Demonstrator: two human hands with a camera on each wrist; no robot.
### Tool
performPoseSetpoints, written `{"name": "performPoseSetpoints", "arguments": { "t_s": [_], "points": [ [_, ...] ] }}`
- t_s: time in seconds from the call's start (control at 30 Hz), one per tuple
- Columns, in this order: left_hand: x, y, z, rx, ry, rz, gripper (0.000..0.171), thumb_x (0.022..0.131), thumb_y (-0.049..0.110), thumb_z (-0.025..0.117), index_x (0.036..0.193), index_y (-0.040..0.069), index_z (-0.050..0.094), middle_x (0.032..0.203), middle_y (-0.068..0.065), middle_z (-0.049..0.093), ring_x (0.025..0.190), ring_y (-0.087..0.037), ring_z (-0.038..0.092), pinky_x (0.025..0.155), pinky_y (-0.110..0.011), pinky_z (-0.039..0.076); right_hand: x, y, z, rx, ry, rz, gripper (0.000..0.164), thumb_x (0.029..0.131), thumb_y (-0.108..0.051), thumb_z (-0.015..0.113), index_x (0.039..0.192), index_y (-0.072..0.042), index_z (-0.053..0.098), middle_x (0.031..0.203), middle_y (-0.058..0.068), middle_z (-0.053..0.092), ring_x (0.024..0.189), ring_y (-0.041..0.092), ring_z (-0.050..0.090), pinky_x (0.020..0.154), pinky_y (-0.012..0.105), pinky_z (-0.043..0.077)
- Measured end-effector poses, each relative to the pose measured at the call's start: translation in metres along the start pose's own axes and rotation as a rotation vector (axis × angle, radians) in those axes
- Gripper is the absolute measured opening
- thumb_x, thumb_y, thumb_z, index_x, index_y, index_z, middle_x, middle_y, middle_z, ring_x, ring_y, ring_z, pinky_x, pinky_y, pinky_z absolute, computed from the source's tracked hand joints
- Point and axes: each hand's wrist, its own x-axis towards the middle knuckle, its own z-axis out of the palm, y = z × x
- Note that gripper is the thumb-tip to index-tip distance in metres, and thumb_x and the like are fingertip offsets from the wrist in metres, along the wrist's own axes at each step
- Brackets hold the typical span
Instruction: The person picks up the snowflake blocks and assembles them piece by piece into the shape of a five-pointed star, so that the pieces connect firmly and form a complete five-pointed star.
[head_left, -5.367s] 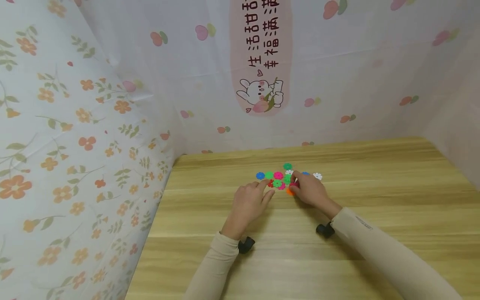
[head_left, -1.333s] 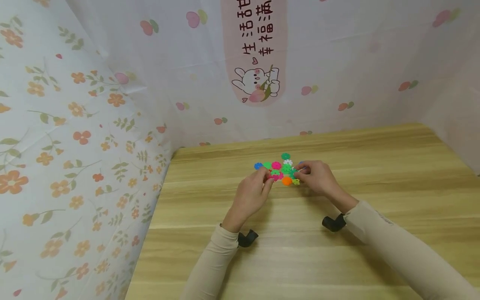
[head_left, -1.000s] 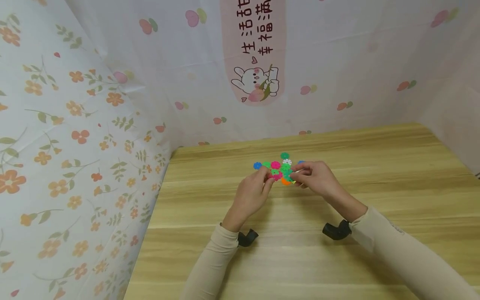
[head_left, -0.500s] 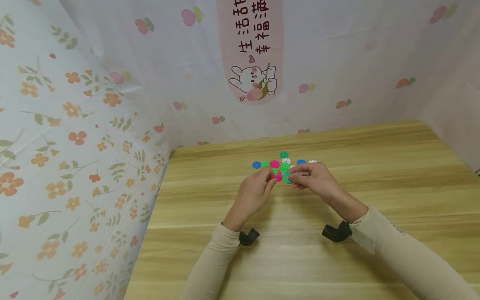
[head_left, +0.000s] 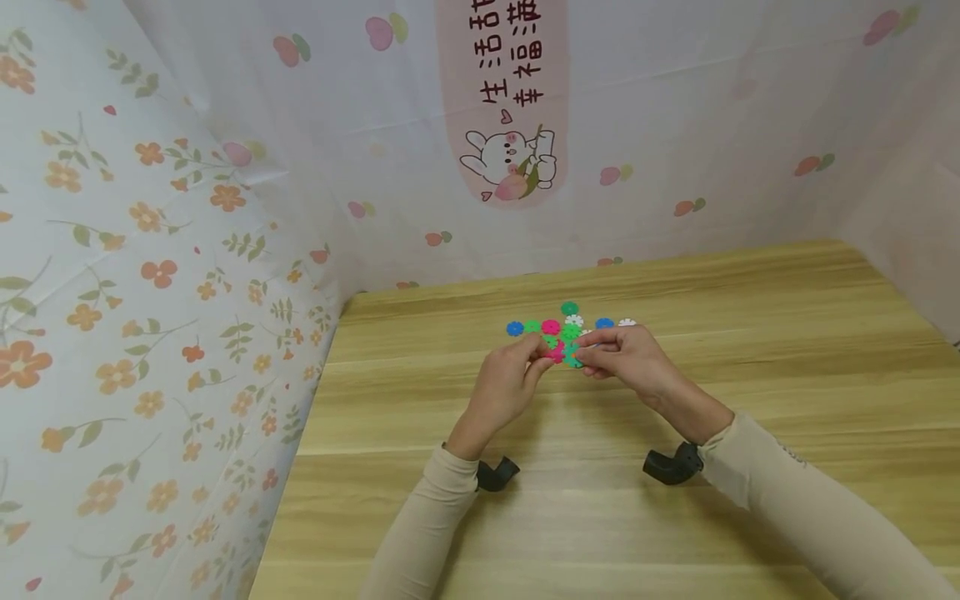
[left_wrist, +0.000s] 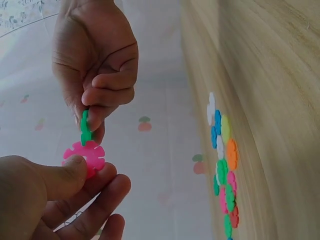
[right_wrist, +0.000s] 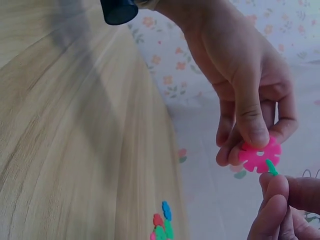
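My left hand (head_left: 504,387) pinches a pink notched plastic disc (left_wrist: 94,153), a flower-shaped interlocking piece, between thumb and fingers. Opposite it, my right hand (head_left: 636,362) pinches a green disc (left_wrist: 86,129) of the same kind by its edge. The green one stands edge-on to the flat pink face, and their rims meet at the pink disc's edge. Both are held up above the tabletop, as the left wrist view shows. My right fingertips cover part of the green disc. In the right wrist view, the pink disc (right_wrist: 260,155) shows a small hole in its centre.
Several loose discs lie on the wooden table (head_left: 420,417) beyond my hands, among them a blue disc (head_left: 514,328), a white disc (head_left: 627,323) and, in the left wrist view, an orange disc (left_wrist: 232,154). Patterned cloth (head_left: 360,150) hangs behind and to the left.
Earlier my hands were down at the loose discs. Since then each has come to hold one, and my right hand has moved left, bringing the green disc against the pink one.
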Motion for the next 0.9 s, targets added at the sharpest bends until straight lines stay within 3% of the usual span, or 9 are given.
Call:
{"name": "performPoseSetpoints", "arguments": {
  "t_s": [0.3,0.43,0.57,0.7,0.9],
  "points": [
    [-0.001,-0.001,0.008,0.010,0.136,0.058,0.011,0.089,0.008,0.075,0.089,0.006,0.064,0.077,-0.001,0.070,0.055,-0.006,0.052,0.052,-0.017,0.041,0.000,-0.001,0.003,0.009,-0.002,-0.027,0.036,0.094,-0.009,0.069,0.118,0.017,0.059,0.081,0.005,0.072,0.069,0.012,0.068,0.067,0.026,0.058],
    [-0.001,-0.002,0.012,0.010,0.178,0.052,0.012,0.089,0.009,0.075,0.090,0.006,0.063,0.078,-0.001,0.070,0.062,-0.010,0.062,0.058,-0.019,0.048,0.001,-0.004,0.005,0.024,-0.003,-0.034,0.035,0.095,-0.007,0.068,0.116,0.018,0.058,0.079,0.005,0.071,0.068,0.012,0.068,0.066,0.024,0.057],
    [0.001,-0.002,0.012,-0.053,0.154,0.025,0.010,0.094,0.010,0.070,0.097,0.007,0.061,0.086,-0.001,0.069,0.080,-0.013,0.067,0.072,-0.022,0.053,0.005,-0.004,0.005,0.029,-0.009,-0.059,0.035,0.095,-0.009,0.068,0.117,0.017,0.058,0.080,0.007,0.071,0.067,0.012,0.067,0.066,0.025,0.057],
    [0.001,0.000,0.012,-0.106,0.123,-0.008,0.009,0.096,0.008,0.067,0.100,0.007,0.059,0.090,-0.001,0.068,0.082,-0.012,0.066,0.078,-0.022,0.053,0.008,-0.004,0.003,-0.065,0.000,-0.099,0.035,0.098,-0.020,0.068,0.115,0.010,0.063,0.085,0.016,0.070,0.069,0.019,0.066,0.069,0.029,0.058],
    [-0.002,0.001,0.011,-0.112,0.115,-0.041,0.008,0.097,0.009,0.067,0.100,0.008,0.060,0.090,0.000,0.069,0.081,-0.010,0.067,0.082,-0.023,0.054,0.013,-0.002,-0.016,-0.202,0.127,-0.115,0.037,0.100,-0.036,0.062,0.112,-0.002,0.068,0.083,0.013,0.067,0.065,0.019,0.058,0.062,0.029,0.054]
  ]
}}
